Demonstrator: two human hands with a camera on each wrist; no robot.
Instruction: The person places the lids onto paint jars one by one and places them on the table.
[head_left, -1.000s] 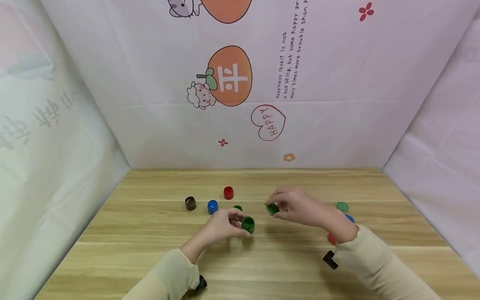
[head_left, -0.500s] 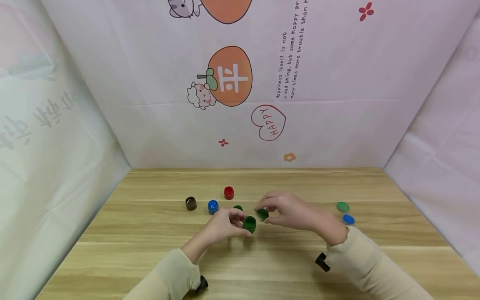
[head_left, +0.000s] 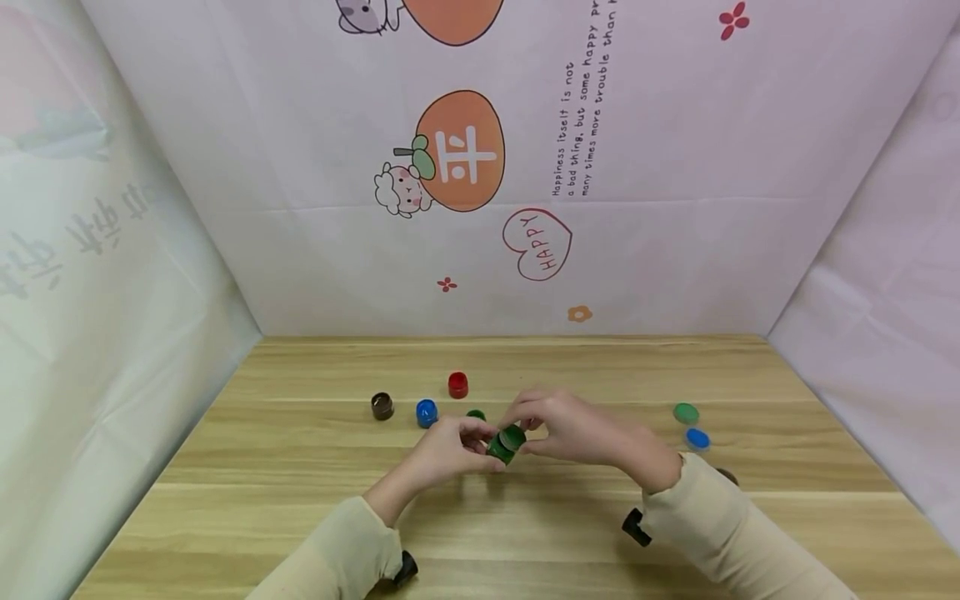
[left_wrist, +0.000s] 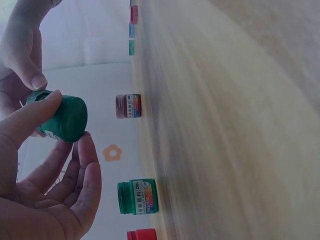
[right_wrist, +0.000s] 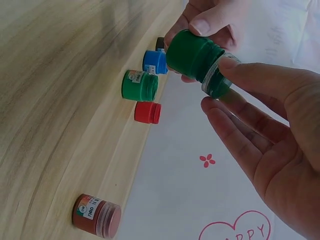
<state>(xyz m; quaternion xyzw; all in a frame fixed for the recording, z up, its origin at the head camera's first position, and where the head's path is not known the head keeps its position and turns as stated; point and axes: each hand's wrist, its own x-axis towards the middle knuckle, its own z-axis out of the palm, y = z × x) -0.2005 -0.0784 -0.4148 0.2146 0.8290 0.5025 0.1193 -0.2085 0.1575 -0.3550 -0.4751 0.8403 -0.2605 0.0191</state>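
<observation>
My left hand (head_left: 446,450) grips a small green paint jar (right_wrist: 189,52) between thumb and fingers, tilted above the table. With thumb and fingertips my right hand (head_left: 573,425) pinches a clear-rimmed green lid (right_wrist: 217,75), which sits at the jar's mouth, slightly askew in the head view. Behind the left hand stands a second green jar (right_wrist: 139,85), mostly hidden in the head view but showing an uncovered neck in both wrist views. A capped reddish-brown jar (right_wrist: 97,215) stands on the table, hidden behind my right hand in the head view.
Open red (head_left: 458,385), blue (head_left: 427,413) and dark brown (head_left: 382,406) paint jars stand behind and left of the hands. On the right lie a green lid (head_left: 686,412), a blue lid (head_left: 697,438) and a brown lid (head_left: 726,476) partly under the sleeve. Printed cloth encloses the table.
The right hand has moved left with the green lid, bringing it from apart to the jar's mouth. The left hand has stayed nearly still. The right sleeve now covers the red lid.
</observation>
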